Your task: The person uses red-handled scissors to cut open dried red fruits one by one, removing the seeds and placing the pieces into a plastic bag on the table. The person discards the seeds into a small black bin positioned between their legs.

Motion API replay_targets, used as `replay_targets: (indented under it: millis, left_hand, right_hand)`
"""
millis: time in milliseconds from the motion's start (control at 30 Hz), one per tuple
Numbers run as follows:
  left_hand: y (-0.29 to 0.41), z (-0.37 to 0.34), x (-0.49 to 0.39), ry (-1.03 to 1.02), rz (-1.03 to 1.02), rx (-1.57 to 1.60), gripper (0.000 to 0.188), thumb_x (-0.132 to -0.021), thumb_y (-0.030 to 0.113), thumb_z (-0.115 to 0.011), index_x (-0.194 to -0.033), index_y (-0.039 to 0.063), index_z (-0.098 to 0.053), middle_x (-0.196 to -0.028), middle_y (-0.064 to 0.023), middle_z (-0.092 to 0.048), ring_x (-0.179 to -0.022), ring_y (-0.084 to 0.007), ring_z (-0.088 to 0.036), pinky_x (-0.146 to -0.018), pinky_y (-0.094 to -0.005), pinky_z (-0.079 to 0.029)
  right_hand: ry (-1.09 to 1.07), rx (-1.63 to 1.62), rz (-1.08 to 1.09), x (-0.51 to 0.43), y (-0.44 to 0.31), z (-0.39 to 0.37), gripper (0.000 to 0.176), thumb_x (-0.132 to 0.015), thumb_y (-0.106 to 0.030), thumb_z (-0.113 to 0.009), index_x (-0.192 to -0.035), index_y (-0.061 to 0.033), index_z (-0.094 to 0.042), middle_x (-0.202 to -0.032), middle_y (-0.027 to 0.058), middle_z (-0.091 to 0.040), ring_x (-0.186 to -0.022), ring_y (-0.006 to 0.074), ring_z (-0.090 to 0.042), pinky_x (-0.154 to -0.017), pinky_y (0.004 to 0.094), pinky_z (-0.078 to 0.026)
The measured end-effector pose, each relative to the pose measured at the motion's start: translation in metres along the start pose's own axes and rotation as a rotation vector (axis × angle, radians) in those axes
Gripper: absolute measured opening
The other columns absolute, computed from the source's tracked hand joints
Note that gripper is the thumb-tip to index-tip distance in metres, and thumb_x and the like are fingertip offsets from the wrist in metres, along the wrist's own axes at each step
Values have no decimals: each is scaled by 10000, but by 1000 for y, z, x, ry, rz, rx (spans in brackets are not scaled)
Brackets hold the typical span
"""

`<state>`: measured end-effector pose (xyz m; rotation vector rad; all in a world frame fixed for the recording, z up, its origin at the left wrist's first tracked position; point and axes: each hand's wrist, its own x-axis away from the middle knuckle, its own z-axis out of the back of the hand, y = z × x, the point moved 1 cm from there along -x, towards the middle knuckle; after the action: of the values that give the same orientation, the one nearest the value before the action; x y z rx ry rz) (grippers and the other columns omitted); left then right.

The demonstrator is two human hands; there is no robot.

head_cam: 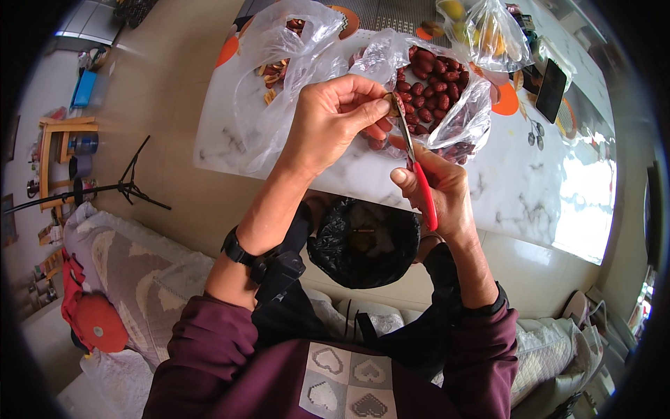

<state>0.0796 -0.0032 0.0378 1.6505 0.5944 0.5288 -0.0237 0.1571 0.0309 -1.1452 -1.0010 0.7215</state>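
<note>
Red-handled scissors [425, 196] are in my right hand [445, 188], their blades pointing up and away from me. The blades touch a dried red date [393, 105], which my left hand [348, 107] pinches between thumb and fingers. Just beyond my hands lies an open clear plastic bag [460, 123] full of whole red dates [432, 86]. Left of it, another clear plastic bag [251, 120] holds cut date pieces [275, 73]. Both bags rest on a marble-patterned table [513, 194]. Below the table's near edge, a bin lined with a black bag [335, 262] stands between my legs.
A bag of yellow and orange fruit [489, 39] lies at the table's far side, with a black phone [551, 91] propped up to its right. On the floor at left stands a black tripod [128, 186]. A cushioned sofa [131, 262] is behind and beside me.
</note>
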Motion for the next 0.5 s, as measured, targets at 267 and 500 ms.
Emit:
replay_targets:
  millis: [267,500]
  left_hand:
    - [1,2,0,-6,63,-47,169,-904,78,-666,-1017,-48,-664,-855,-101,-702,-721,-155,-691,-623,-260,-561]
    - [5,1,0,-41,104,-23,188,-914,116,-666,-1018,-41,-664,-864,-108,-700,-717,-165,-690,-625,-267,-559]
  right_hand:
    - [1,-52,-22,2,-5,-5,575,-877,-370,-729,-1319,-34,-580,-599,-63,-479,-506,11,-416,-454,191,-319]
    - [-23,-33,-106,3,-2,2,601,-804,-323,-801,-1313,-73,-600,-658,-70,-504,-590,20,-471,-540,202,-426]
